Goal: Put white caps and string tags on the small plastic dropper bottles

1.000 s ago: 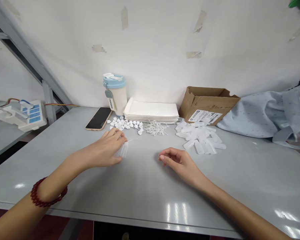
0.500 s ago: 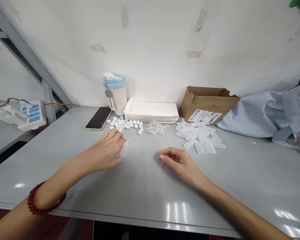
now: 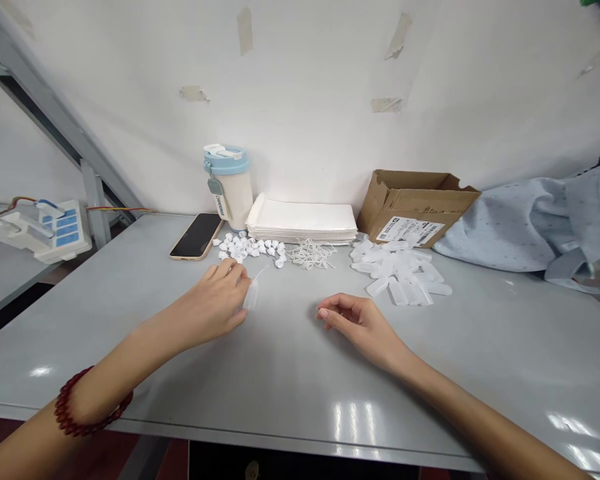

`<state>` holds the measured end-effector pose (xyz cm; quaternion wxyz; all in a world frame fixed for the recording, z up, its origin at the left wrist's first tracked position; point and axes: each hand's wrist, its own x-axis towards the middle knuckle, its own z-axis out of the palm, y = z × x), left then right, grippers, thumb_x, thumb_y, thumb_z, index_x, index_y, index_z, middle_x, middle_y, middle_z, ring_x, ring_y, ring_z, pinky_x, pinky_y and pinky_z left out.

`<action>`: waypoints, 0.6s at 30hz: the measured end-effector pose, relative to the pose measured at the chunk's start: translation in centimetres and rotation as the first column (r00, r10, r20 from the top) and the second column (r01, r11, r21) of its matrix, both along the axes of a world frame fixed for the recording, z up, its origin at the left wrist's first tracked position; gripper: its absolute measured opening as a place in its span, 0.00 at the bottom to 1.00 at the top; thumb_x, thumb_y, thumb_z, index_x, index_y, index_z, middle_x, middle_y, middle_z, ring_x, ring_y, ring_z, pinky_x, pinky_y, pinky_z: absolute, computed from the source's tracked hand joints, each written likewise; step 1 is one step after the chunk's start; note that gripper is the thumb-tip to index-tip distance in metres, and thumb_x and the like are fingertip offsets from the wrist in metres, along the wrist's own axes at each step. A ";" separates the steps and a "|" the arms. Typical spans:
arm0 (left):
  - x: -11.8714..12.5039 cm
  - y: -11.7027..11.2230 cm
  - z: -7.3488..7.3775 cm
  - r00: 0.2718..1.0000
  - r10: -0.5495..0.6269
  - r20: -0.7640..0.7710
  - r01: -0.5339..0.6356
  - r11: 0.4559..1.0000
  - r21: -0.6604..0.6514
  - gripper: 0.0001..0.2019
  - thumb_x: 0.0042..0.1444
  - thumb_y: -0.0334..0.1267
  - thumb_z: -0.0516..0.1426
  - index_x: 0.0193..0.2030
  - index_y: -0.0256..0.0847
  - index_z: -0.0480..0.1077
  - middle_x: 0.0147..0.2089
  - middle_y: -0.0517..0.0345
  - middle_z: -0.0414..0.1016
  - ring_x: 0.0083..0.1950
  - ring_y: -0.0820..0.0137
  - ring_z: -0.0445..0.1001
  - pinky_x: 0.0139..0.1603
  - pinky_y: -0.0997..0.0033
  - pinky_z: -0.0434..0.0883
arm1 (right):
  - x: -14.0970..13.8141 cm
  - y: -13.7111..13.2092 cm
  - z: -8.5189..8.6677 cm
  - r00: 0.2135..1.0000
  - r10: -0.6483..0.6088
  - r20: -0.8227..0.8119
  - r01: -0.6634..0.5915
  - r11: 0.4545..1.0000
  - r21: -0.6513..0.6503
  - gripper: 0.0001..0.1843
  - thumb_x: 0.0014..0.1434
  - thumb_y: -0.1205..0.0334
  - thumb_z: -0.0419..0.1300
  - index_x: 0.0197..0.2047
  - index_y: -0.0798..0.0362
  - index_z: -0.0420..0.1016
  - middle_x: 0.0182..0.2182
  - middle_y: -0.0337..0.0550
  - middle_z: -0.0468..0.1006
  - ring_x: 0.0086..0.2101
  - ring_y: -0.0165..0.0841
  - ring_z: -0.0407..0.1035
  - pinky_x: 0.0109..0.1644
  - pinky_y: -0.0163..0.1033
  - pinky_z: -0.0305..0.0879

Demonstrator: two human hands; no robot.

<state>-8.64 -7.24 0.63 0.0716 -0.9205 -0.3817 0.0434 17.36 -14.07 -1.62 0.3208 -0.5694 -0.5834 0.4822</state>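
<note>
My left hand (image 3: 221, 297) is bent over the tabletop left of centre, its fingers curled at a small translucent tube (image 3: 252, 295) with a thin pointed tip. Part of that tube is covered by the fingers. To its right, my right hand (image 3: 347, 315) rests on the table with fingers curled in and thumb against them; what they hold, if anything, is hidden. Just beyond my left hand lies a heap of small white caps (image 3: 250, 248). Beside them is a pile of thin white pieces (image 3: 311, 255). Further right spreads a pile of flat translucent tubes (image 3: 403, 273).
Along the wall stand a cup with a blue lid (image 3: 233, 187), a stack of white sheets or envelopes (image 3: 303, 220) and an open cardboard box (image 3: 415, 207). A phone (image 3: 197, 237) lies at left, a pale blue bag (image 3: 505, 227) at right. A power strip (image 3: 65, 230) sits far left.
The tube at my left hand has shifted slightly up and right, and more of it shows past the fingers. My right hand has stayed in place. The view has moved very slightly.
</note>
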 end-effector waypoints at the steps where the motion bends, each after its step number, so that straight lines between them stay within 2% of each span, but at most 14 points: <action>1: -0.1 0.0 -0.1 1.000 -0.003 -0.006 0.003 1.000 0.003 0.10 0.54 0.34 0.55 0.41 0.32 0.71 0.44 0.41 0.68 0.49 0.52 0.64 0.45 0.54 0.67 | 0.0 0.0 0.0 1.000 0.001 0.000 -0.001 1.000 0.001 0.12 0.58 0.54 0.57 0.36 0.54 0.76 0.31 0.42 0.77 0.32 0.33 0.70 0.37 0.38 0.64; 8: -0.4 0.4 0.2 0.997 -0.022 0.077 0.023 1.000 -0.010 0.13 0.54 0.39 0.56 0.44 0.33 0.69 0.45 0.42 0.68 0.50 0.51 0.63 0.49 0.52 0.65 | 0.0 0.0 0.1 1.000 -0.001 0.001 0.001 1.000 0.000 0.12 0.58 0.54 0.57 0.36 0.53 0.76 0.32 0.42 0.78 0.32 0.33 0.71 0.37 0.38 0.66; 14: 0.6 1.0 1.6 0.995 0.044 0.092 -0.019 0.966 -0.260 0.14 0.55 0.41 0.57 0.47 0.37 0.68 0.49 0.47 0.68 0.52 0.55 0.62 0.51 0.57 0.64 | 0.0 0.1 0.1 1.000 0.000 0.006 0.000 1.000 0.000 0.12 0.58 0.55 0.57 0.36 0.53 0.76 0.31 0.42 0.77 0.32 0.32 0.70 0.37 0.37 0.65; 18: 0.9 1.4 1.6 0.994 0.050 0.095 -0.017 0.948 -0.318 0.16 0.56 0.40 0.55 0.49 0.36 0.68 0.52 0.46 0.68 0.55 0.54 0.61 0.53 0.57 0.63 | 0.0 0.0 0.2 1.000 -0.001 0.012 0.001 1.000 -0.009 0.12 0.58 0.55 0.57 0.36 0.53 0.76 0.31 0.41 0.77 0.32 0.32 0.70 0.36 0.37 0.64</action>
